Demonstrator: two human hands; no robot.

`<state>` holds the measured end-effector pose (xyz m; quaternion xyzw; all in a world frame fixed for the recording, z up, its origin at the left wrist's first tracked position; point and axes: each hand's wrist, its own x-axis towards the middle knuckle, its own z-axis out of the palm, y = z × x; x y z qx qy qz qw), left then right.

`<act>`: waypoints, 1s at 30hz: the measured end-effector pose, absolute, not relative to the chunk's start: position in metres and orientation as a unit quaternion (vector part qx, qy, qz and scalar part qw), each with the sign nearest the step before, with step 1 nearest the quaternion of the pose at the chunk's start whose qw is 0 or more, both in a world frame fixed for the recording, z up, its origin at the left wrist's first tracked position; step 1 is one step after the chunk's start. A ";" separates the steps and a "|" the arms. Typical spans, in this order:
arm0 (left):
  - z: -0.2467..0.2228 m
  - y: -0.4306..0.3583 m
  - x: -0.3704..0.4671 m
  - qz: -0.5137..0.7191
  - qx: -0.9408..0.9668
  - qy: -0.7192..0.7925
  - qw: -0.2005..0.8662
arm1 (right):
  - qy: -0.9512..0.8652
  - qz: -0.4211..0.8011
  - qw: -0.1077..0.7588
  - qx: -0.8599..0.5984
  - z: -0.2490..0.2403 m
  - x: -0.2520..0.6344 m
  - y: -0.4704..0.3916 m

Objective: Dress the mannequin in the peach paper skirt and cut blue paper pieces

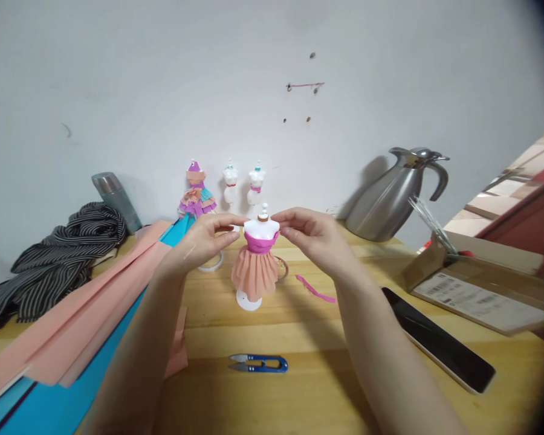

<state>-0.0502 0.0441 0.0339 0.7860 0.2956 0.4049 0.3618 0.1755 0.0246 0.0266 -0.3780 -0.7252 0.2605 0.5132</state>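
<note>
A small white mannequin (262, 229) stands upright on its round base in the middle of the table, dressed in a pink band (260, 244) and a gathered peach skirt (254, 273). On its left side is my left hand (206, 238), thumb and fingers apart, fingertips close to the shoulder. My right hand (315, 238) is at the other side, its fingertips at the edge of the pink band; whether they pinch it is too small to tell. A loose pink strip (315, 290) lies to the right. Blue thread snips (267, 364) rest nearer to me.
Behind stand a dressed mannequin (196, 187) and two white ones (229, 181). Peach paper (86, 302), blue paper (72, 399), striped cloth (72, 254) and a bottle (118, 199) are at left. A steel jug (390, 199), cardboard box (485, 296) and phone (439, 338) are at right.
</note>
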 end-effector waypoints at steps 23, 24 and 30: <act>0.046 0.028 -0.044 0.419 0.872 0.235 0.094 | -0.786 0.100 0.513 -0.331 0.034 0.172 0.003; 0.046 0.027 -0.043 0.409 0.878 0.235 0.082 | -0.789 0.098 0.510 -0.328 0.034 0.173 0.004; 0.047 0.027 -0.041 0.383 0.892 0.235 0.057 | -0.795 0.085 0.502 -0.330 0.034 0.174 0.004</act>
